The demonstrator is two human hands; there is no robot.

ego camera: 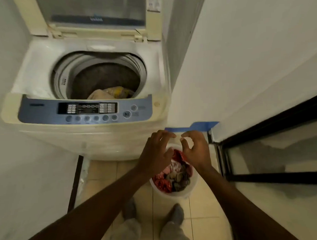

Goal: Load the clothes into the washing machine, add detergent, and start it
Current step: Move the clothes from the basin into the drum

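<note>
The clothes, a jumble of red, pink and dark striped pieces, lie heaped in a white bucket on the tiled floor, just beside the front right corner of the washing machine. Above the heap hover the left hand and the right hand, close together, fingers spread and half bent like claws. Neither has hold of anything, and neither seems to touch the cloth. The machine's lid stands raised, and one pale and yellow garment lies at the bottom of the drum, so loading looks begun but far from finished. Detergent and the control panel seem to come later, and no detergent container is in view. The next move calls for both hands to drop into the bucket, gather a bundle without trailing pieces, and lift it left and up over the panel into the drum.
</note>
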